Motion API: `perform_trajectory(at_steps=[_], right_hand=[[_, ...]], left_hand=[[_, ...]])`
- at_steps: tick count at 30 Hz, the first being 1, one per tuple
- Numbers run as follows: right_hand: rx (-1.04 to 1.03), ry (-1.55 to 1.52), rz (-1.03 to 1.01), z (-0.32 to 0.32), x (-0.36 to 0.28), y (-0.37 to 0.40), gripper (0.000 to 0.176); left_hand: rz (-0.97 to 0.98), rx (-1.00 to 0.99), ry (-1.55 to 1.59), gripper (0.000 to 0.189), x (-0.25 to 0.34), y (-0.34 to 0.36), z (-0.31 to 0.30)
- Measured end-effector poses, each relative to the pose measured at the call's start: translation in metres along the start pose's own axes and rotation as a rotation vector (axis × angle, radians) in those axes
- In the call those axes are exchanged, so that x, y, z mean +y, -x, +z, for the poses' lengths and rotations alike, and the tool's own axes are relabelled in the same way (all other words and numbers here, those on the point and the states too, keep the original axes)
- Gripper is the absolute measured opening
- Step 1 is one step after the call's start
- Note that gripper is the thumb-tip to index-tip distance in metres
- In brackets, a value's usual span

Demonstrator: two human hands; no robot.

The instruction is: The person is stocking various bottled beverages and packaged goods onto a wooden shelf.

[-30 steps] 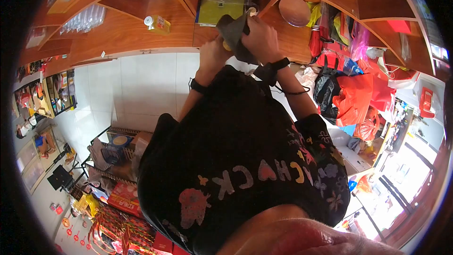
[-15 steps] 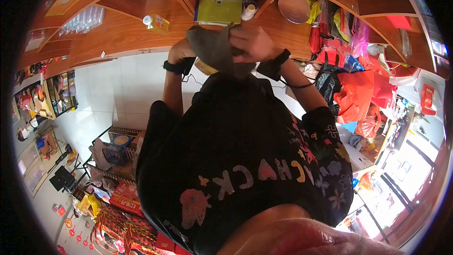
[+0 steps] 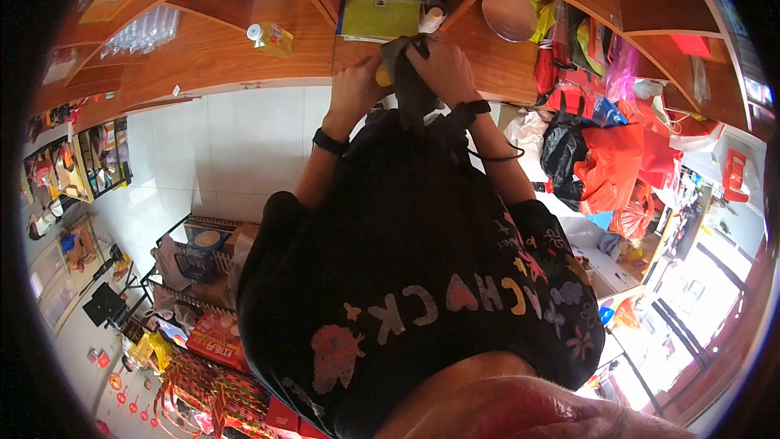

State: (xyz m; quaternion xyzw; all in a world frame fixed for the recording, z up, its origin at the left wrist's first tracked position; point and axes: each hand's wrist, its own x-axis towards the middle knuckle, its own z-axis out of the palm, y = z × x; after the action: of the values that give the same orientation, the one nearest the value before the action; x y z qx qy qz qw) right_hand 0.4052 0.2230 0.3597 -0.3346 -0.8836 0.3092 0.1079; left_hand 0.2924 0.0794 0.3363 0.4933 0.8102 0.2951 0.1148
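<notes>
Both hands are together in front of the wooden shelf. My right hand is closed on a dark grey cloth, which hangs down between the hands toward my black shirt. My left hand has its fingers wrapped round a yellow object; only a small part shows beside the cloth, so its kind is hidden. Just behind the hands lies a yellow-green book or folder under clear plastic. Close to my right fingers stands a small white bottle or spool.
On the shelf stand a bottle of yellow liquid to the left and a round pinkish disc to the right. Red bags and a black plastic bag crowd the right side. A rack with boxes stands lower left.
My left hand has moved right and now grips the yellow object beside the cloth. The cloth has gathered narrower and shifted right with my right hand.
</notes>
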Motion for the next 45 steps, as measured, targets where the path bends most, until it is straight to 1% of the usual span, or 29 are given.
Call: perform_trajectory(at_steps=[2,4,5,6,8,10,11,12,13,14,16,17,19,20,21,23,25,28,29,31,34,35,36,37,38,40,43,44,45], right_hand=[[0.032,-0.095,-0.036,0.000,0.000,0.002,0.042],[0.020,-0.208,-0.066,-0.004,-0.001,0.006,0.042],[-0.036,-0.256,-0.059,-0.006,0.000,0.006,0.041],[-0.090,-0.305,-0.054,-0.010,0.001,0.006,0.040],[-0.183,-0.433,-0.043,-0.012,0.009,0.004,0.036],[-0.264,-0.591,-0.031,-0.002,0.028,0.002,0.032],[-0.287,-0.782,0.000,0.005,0.036,0.002,0.030],[-0.310,-0.975,0.031,0.012,0.044,0.002,0.028],[-0.333,-1.167,0.063,0.010,0.040,0.002,0.028],[-0.302,-1.234,0.075,0.008,0.035,0.003,0.027],[-0.238,-1.367,0.100,0.004,0.021,0.008,0.029],[-0.175,-1.338,0.060,0.009,0.015,0.009,0.031],[-0.049,-1.277,-0.022,0.017,0.005,0.011,0.034],[-0.002,-1.119,-0.081,0.020,0.006,0.015,0.035],[0.042,-0.961,-0.138,0.025,0.008,0.020,0.036],[0.028,-0.896,-0.099,0.038,0.018,0.023,0.037],[-0.081,-1.076,0.103,0.045,0.026,0.021,0.039],[-0.072,-0.968,0.125,0.046,0.029,0.021,0.039],[-0.086,-0.900,0.125,0.047,0.032,0.020,0.040],[-0.114,-0.764,0.126,0.050,0.040,0.021,0.041],[-0.052,-0.224,-0.318,0.048,0.053,0.031,0.043],[-0.135,-0.395,-0.260,0.062,0.065,0.031,0.044],[-0.219,-0.566,-0.200,0.082,0.077,0.029,0.044],[-0.304,-0.774,-0.109,0.084,0.075,0.031,0.045],[-0.373,-0.978,0.000,0.078,0.062,0.032,0.045],[-0.501,-1.447,0.298,0.058,0.039,0.044,0.047],[-0.624,-1.835,0.466,0.068,0.038,0.043,0.045],[-0.557,-1.634,0.265,0.065,0.032,0.043,0.047],[-0.486,-1.424,0.078,0.063,0.026,0.044,0.051]], left_hand=[[-0.021,0.002,0.026,0.058,0.002,0.003,-0.006],[-0.007,-0.058,0.027,0.059,-0.011,0.003,-0.006],[-0.002,-0.087,0.026,0.060,-0.015,0.004,-0.006],[0.026,-0.097,0.107,0.061,-0.019,0.005,-0.006],[0.086,-0.117,0.270,0.062,-0.009,0.001,-0.024],[0.004,-0.213,0.343,0.064,-0.005,0.001,-0.033],[-0.038,-0.261,0.379,0.065,-0.005,0.001,-0.035],[-0.016,-0.238,0.398,0.064,-0.009,0.002,-0.032],[0.004,-0.214,0.417,0.064,-0.013,0.002,-0.028],[0.025,-0.191,0.435,0.063,-0.016,0.003,-0.026],[-0.025,-0.134,0.495,0.061,-0.015,0.004,-0.024],[-0.048,-0.108,0.525,0.060,-0.010,0.003,-0.026],[-0.073,0.019,0.796,0.056,0.006,-0.005,-0.025],[-0.088,0.085,0.930,0.055,0.010,-0.007,-0.025],[-0.124,0.050,0.989,0.053,0.004,-0.007,-0.022],[-0.138,0.114,1.044,0.052,0.007,-0.014,-0.026],[-0.126,0.155,1.098,0.050,0.024,-0.021,-0.044],[-0.137,0.286,1.202,0.048,0.011,-0.022,-0.032],[-0.123,0.291,1.249,0.044,0.012,-0.023,-0.033],[-0.210,0.284,1.260,0.040,0.003,-0.021,-0.026],[-0.341,0.276,1.312,0.035,-0.009,-0.016,-0.019],[-0.387,0.273,1.334,0.034,-0.010,-0.015,-0.019],[-0.376,0.318,1.344,0.034,-0.010,-0.015,-0.018],[-0.367,0.363,1.353,0.034,-0.008,-0.016,-0.016],[-0.356,0.410,1.361,0.034,-0.008,-0.017,-0.015],[-0.392,0.448,1.405,0.035,-0.011,-0.017,-0.014],[-0.429,0.497,1.387,0.038,-0.012,-0.013,-0.012],[-0.436,0.512,1.368,0.039,-0.013,-0.013,-0.012],[-0.401,0.535,1.327,0.041,-0.014,-0.013,-0.010]])
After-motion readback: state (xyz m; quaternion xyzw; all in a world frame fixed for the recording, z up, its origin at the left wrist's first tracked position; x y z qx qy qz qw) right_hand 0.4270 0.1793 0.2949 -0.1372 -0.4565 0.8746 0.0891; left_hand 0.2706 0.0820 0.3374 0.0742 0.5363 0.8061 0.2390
